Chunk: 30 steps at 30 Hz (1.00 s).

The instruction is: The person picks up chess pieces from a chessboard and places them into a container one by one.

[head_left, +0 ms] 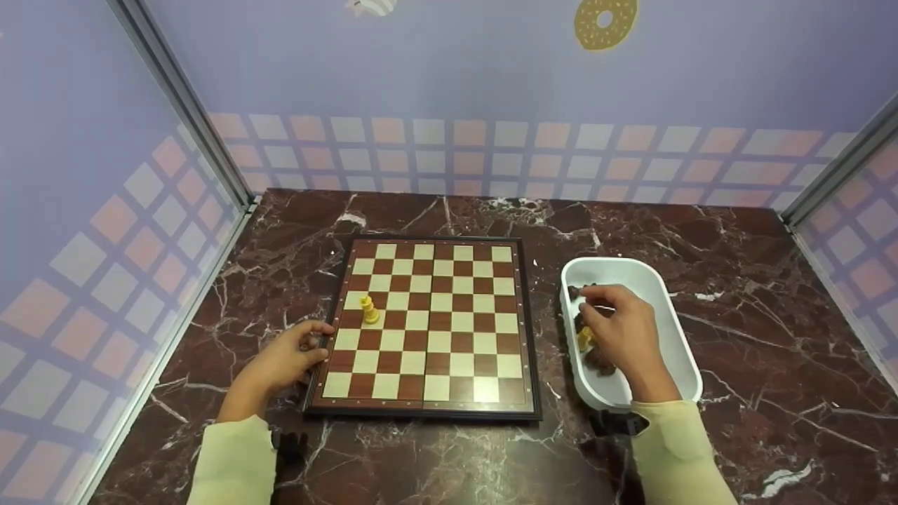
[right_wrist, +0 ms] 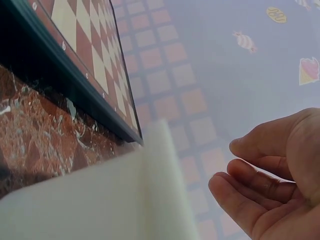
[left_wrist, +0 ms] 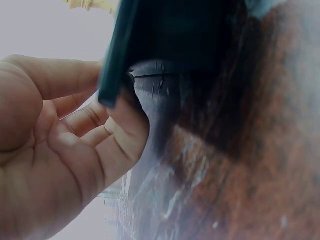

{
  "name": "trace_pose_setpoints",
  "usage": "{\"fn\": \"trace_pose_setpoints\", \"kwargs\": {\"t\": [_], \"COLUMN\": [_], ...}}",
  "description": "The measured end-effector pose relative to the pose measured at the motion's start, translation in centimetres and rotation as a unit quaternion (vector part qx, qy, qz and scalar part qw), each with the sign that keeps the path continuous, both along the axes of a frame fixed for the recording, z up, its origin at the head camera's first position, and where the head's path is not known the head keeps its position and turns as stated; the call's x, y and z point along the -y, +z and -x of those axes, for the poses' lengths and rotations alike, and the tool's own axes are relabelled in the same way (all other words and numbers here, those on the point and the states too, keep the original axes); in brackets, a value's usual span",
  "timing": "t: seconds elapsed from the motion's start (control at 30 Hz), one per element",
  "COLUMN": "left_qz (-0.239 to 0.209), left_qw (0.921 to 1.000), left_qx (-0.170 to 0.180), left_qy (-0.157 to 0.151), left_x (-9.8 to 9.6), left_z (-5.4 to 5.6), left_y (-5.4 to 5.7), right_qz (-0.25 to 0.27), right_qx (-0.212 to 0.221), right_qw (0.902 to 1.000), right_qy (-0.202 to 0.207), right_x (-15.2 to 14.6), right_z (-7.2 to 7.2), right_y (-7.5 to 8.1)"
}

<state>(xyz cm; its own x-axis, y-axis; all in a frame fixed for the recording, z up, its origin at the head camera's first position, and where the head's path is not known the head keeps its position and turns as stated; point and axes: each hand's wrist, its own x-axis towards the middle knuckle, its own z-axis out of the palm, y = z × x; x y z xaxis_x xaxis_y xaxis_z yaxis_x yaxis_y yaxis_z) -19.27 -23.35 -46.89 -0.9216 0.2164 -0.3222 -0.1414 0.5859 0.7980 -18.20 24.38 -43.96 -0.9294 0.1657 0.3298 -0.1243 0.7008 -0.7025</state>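
A chessboard (head_left: 449, 308) with red-brown and cream squares lies on the marbled table. One yellow chess piece (head_left: 370, 311), tall with a notched top, stands on its left part. My left hand (head_left: 291, 354) grips the board's left edge; in the left wrist view its fingers curl at the dark rim. On the right, my right hand (head_left: 624, 330) hovers over a white tray (head_left: 680, 365), thumb and fingers bent and apart. Nothing shows between those fingers in the right wrist view. Dark chess pieces (head_left: 600, 362) and a yellow piece (head_left: 585, 338) lie in the tray, partly hidden by the hand.
A strip of dark marbled tabletop (head_left: 551, 330) separates board and tray. Behind the table rises a lilac wall (head_left: 449, 77) with pink and white checks, and side panels with metal posts (head_left: 189, 105) flank it.
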Motion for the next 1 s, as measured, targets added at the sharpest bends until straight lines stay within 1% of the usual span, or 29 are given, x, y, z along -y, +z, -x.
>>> {"fn": "trace_pose_setpoints", "kwargs": {"t": [0.33,0.57,0.7,0.87,1.0], "left_qz": [-0.002,-0.002,0.002,0.002,0.003], "left_qw": [1.0000,0.9998,0.9997,0.9999,1.0000], "left_qx": [-0.008,-0.016,-0.021,-0.009,-0.005], "left_qy": [-0.002,-0.009,-0.010,-0.008,-0.004], "left_x": [0.1,0.1,0.1,0.1,0.1], "left_z": [-0.1,0.0,0.0,0.1,0.1], "left_y": [-0.1,-0.1,-0.2,-0.2,-0.2], "right_qz": [0.006,0.019,0.015,0.013,0.012], "right_qx": [-0.001,-0.011,-0.011,-0.001,-0.013], "right_qw": [0.9999,0.9993,0.9991,0.9989,0.9984], "right_qy": [0.011,0.031,0.039,0.045,0.054], "right_x": [1.1,2.0,2.6,3.5,4.3], "right_z": [0.1,0.3,0.3,0.4,0.5], "right_y": [0.2,0.3,0.4,0.4,0.3]}}
